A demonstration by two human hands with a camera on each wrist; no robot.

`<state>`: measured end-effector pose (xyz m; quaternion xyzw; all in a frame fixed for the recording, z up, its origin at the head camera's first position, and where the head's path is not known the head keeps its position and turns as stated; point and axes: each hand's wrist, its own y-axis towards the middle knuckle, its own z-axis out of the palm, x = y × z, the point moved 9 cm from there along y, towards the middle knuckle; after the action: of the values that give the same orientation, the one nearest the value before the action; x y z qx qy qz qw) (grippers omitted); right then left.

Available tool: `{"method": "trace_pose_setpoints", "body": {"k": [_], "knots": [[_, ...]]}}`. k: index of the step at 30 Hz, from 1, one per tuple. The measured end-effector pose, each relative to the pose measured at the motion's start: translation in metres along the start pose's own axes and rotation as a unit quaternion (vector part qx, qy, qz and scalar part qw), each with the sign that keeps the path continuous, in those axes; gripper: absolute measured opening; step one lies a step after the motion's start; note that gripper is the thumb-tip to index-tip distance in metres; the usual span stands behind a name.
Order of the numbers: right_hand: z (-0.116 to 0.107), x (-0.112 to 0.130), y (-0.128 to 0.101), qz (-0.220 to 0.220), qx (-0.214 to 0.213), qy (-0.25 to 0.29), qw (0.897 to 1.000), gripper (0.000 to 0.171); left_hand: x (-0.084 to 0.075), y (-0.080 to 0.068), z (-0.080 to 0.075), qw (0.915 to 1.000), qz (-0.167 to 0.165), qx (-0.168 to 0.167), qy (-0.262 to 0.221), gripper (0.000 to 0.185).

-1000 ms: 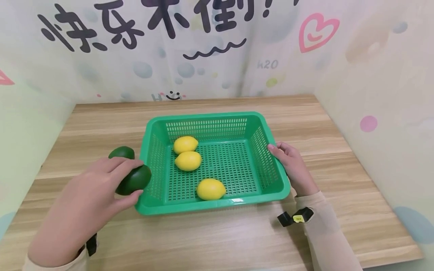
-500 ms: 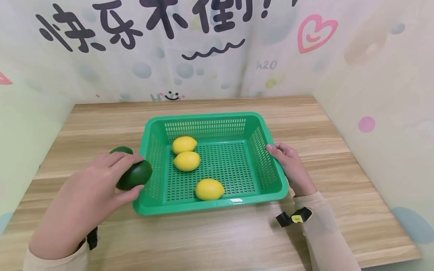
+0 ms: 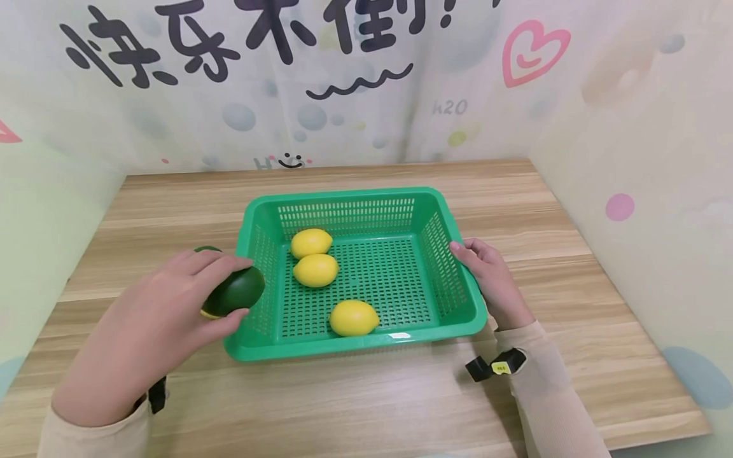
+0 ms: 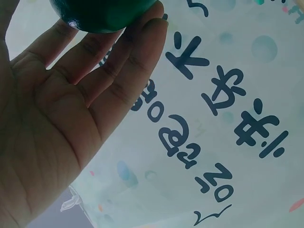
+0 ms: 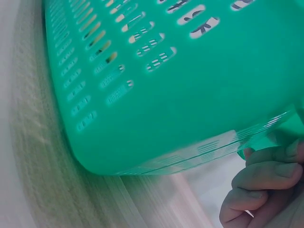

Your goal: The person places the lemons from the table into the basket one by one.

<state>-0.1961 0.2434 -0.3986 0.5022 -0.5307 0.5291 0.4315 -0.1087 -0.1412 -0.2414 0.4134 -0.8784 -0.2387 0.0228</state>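
Held between thumb and fingers of my left hand [image 3: 166, 305] is a glossy dark green avocado [image 3: 237, 289], a thin yellow edge showing along its underside. It overlaps the left rim of a green plastic basket [image 3: 366, 346] in the head view. The left wrist view has the fingertips against the rounded avocado [image 4: 104, 12]. Behind that hand peeks a second dark green fruit [image 3: 207, 248], mostly hidden. My right hand [image 3: 487, 273] grips the basket's right rim, thumb on top; its curled fingers [image 5: 266, 175] show in the right wrist view.
Inside the basket lie three yellow lemons, two together at the left [image 3: 311, 244] [image 3: 316, 270] and one near the front [image 3: 354, 318]. The basket stands on a wood-grain table [image 3: 321, 407], with a printed wall cloth [image 3: 366, 127] behind it.
The left hand has carried the avocado slightly right, over the basket's left rim, and the avocado has tipped to show a yellow edge. The right hand keeps its hold on the basket.
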Motion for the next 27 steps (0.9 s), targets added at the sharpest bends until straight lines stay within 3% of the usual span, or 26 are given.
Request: {"method": "trace_pose_setpoints", "body": {"k": [8, 21, 27], "knots": [[-0.001, 0.001, -0.001, -0.007, -0.013, 0.016, 1.000, 0.041, -0.003, 0.008, -0.001, 0.9999, 0.000, 0.014, 0.004, 0.057], [0.000, 0.002, -0.001, -0.015, -0.013, 0.004, 1.000, 0.044, -0.017, 0.026, 0.011, 0.9978, 0.016, 0.062, 0.017, 0.047], [0.001, 0.002, -0.002, -0.015, -0.012, 0.014, 1.000, 0.043, -0.020, 0.030, 0.011, 0.9980, 0.019, 0.059, 0.012, 0.047]]}}
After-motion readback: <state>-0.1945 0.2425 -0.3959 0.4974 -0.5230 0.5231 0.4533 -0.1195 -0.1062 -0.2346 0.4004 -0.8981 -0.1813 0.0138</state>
